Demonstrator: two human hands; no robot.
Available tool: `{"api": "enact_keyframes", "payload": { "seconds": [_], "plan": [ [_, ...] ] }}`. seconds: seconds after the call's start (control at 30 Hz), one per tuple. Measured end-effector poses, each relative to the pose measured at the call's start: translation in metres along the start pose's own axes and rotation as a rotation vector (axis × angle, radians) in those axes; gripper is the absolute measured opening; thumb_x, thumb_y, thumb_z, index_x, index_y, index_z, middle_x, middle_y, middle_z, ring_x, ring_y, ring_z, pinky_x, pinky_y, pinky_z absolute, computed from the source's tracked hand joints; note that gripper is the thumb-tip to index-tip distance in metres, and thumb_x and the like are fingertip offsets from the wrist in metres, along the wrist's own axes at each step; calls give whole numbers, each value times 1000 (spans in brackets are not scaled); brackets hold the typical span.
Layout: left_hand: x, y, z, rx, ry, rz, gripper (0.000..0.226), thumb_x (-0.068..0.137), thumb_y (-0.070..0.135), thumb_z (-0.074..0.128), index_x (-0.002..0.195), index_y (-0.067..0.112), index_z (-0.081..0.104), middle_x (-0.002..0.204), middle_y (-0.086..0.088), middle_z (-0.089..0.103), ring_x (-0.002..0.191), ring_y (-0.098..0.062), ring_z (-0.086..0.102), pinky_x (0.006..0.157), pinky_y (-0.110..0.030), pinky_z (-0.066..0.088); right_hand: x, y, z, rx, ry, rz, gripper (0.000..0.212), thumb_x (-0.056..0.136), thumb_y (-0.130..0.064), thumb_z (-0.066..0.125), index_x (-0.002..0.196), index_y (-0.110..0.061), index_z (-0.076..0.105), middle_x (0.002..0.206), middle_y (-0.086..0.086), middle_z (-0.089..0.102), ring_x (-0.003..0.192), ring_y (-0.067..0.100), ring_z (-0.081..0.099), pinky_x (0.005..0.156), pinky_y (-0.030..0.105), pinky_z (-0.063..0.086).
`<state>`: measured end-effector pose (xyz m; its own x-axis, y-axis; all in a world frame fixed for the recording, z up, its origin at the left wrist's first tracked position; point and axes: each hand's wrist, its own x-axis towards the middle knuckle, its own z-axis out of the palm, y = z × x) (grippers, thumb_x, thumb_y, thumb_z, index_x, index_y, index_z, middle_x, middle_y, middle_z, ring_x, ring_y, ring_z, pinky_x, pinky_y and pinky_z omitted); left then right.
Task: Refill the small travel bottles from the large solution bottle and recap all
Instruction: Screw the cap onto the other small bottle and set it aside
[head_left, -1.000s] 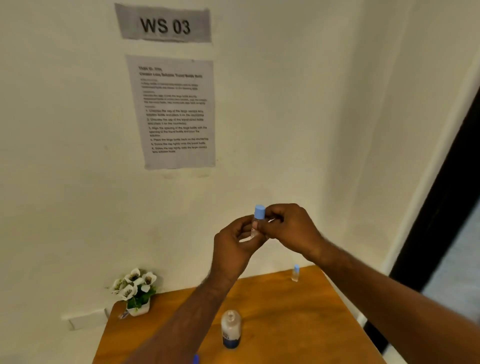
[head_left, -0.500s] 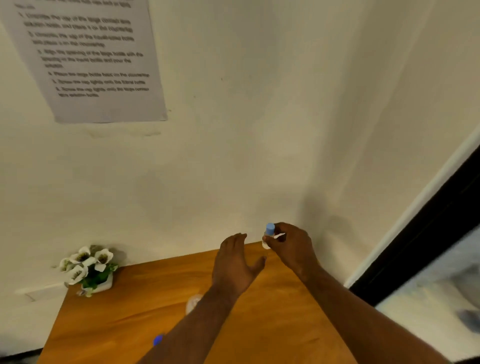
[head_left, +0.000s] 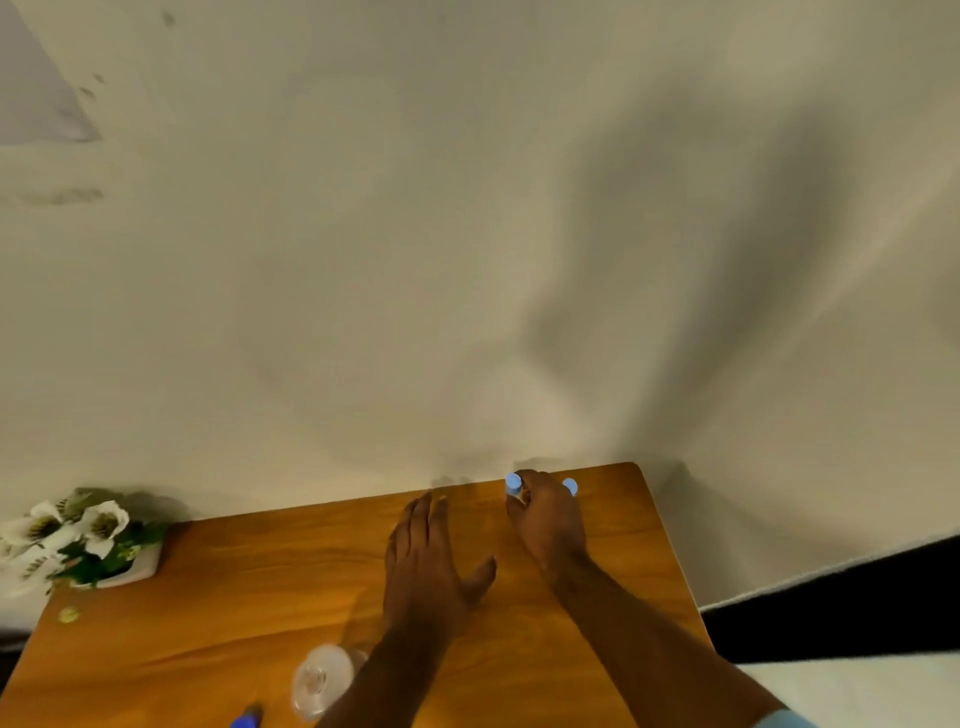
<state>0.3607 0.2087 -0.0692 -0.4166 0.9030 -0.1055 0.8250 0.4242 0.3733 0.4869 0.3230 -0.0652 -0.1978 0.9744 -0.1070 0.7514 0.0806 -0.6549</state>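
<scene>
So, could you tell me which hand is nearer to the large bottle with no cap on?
Left. The left hand hovers open over the table, its forearm passing right beside the large bottle. The right hand is farther back by the wall, holding a small bottle.

A white flower pot (head_left: 83, 545) sits at the wooden table's (head_left: 234, 597) far-left corner.

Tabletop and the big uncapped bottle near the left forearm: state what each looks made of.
Orange-brown tabletop: wood or wood-look laminate, going by the grain streaks and soft sheen. Large clear uncapped bottle: likely transparent plastic, since the table shows through it; glass cannot be ruled out.
</scene>
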Motion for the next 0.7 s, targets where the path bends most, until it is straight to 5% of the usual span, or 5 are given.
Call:
{"api": "enact_keyframes", "payload": {
  "seconds": [0.37, 0.53, 0.7],
  "plan": [
    [7, -8, 21, -42, -52, -34, 107, 76, 87, 43, 160, 26, 16, 171, -1, 12, 158, -23, 7, 127, -46, 16, 12, 15, 23, -10, -9, 48, 25, 95, -24, 65, 116, -10, 69, 111, 6, 72, 105, 22, 66, 93, 29, 47],
    [-2, -3, 9, -104, -23, 0, 107, 75, 87, 42, 160, 27, 17, 170, 0, 15, 157, -22, 10, 126, -44, 20, -1, 9, 17, -49, -11, 61, 48, 94, -31, 65, 137, -13, 55, 130, 7, 64, 118, 26, 60, 98, 37, 48],
    [-19, 0, -17, -155, 74, 75, 102, 77, 85, 46, 158, 26, 24, 165, 1, 28, 153, -20, 22, 120, -39, 32, -29, -9, 3, -147, 11, 17, 57, 92, -36, 66, 141, -15, 46, 138, 4, 56, 121, 21, 57, 91, 30, 52]
  ]
}}
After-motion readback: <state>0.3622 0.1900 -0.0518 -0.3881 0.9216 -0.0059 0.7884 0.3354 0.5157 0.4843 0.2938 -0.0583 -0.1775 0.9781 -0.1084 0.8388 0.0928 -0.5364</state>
